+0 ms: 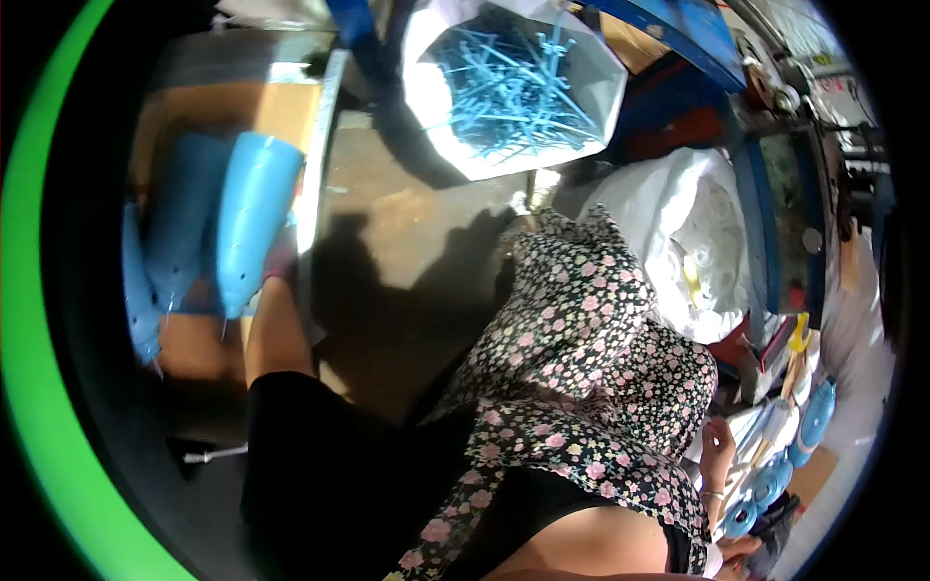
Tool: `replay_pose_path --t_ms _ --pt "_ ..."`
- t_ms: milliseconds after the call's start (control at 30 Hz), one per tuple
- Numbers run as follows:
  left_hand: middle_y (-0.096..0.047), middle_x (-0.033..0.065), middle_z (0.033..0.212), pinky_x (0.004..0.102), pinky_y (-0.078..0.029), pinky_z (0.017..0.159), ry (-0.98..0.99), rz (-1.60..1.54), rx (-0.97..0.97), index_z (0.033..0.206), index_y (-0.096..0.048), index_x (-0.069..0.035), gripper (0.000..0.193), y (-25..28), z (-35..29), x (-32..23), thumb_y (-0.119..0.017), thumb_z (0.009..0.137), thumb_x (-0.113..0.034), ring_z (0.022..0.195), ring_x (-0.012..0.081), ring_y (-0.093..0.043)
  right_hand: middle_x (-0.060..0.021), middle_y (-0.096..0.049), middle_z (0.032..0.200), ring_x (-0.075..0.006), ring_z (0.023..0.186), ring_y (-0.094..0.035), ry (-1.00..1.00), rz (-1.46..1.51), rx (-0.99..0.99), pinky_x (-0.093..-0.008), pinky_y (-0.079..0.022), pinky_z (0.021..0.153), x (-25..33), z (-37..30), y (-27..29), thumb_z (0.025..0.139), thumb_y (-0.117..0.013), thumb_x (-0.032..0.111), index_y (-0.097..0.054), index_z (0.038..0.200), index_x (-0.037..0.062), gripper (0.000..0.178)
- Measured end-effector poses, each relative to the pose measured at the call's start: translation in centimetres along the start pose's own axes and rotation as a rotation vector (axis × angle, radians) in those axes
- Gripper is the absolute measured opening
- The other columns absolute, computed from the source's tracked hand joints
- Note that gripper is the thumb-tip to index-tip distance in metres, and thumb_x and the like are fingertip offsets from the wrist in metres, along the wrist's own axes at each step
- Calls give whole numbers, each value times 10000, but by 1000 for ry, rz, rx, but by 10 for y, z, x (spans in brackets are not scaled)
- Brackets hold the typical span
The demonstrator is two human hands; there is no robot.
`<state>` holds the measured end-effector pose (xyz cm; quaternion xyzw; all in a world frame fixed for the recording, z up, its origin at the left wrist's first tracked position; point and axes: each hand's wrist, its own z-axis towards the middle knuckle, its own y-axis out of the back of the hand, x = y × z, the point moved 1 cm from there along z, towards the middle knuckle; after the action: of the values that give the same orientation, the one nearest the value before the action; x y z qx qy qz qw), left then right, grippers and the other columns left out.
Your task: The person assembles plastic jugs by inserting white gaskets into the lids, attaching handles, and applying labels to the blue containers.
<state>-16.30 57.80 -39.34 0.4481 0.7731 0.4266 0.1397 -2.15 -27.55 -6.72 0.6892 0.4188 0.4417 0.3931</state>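
We find the left hand point(280, 263) at the right flank of a glossy blue, tapered, apparently plastic shell point(256, 213), beside the pale right edge of the tan, cardboard-like surface point(200, 351). The shell covers most of the grip, so we cannot tell how far it is open or whether it has hold of anything. From the grip, the shell lies just to the left and beyond; this hand is the nearer of the 2. The shell's long axis runs between the far and near edges, its narrow, holed tip pointing nearward and slightly left, its wide end farward. Left of it lie a second blue shell point(182, 228) and a third blue shell point(139, 295). Well apart, what we take for the right hand point(717, 447) is curled; we cannot tell if it holds anything.
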Motion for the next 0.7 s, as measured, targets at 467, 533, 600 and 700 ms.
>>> replay_pose_path --t_ms 467,533,600,700 --pt "-574 163 1183 359 -448 889 85 -871 -337 1334 -437 -7 527 61 -182 13 -588 909 -279 1068 251 -531 -141 -676 901 -229 839 -644 149 276 -62 -344 -508 773 25 53 -18 834 -677 140 -647 1023 -16 247" --pt "-607 128 1126 334 -468 836 117 -1129 -390 1307 -480 -5 510 106 -232 -8 -611 905 -292 995 213 -561 -147 -666 916 -278 856 -638 311 131 -156 -368 -507 780 55 84 -11 824 -666 143 -669 994 16 213" --pt "-641 93 1069 308 -489 782 36 -1228 -429 1279 -523 -4 496 161 -273 -47 -633 901 -305 922 176 -591 -154 -656 931 -328 872 -631 447 46 -232 -392 -506 786 74 123 -14 814 -654 146 -691 966 47 185" --pt "-610 60 997 295 -467 766 -181 -1192 -556 1248 -530 -9 492 246 -334 -131 -620 897 -343 877 160 -569 -159 -673 1013 -349 930 -634 522 171 -24 -393 -502 841 89 196 -55 818 -641 169 -689 991 63 209"
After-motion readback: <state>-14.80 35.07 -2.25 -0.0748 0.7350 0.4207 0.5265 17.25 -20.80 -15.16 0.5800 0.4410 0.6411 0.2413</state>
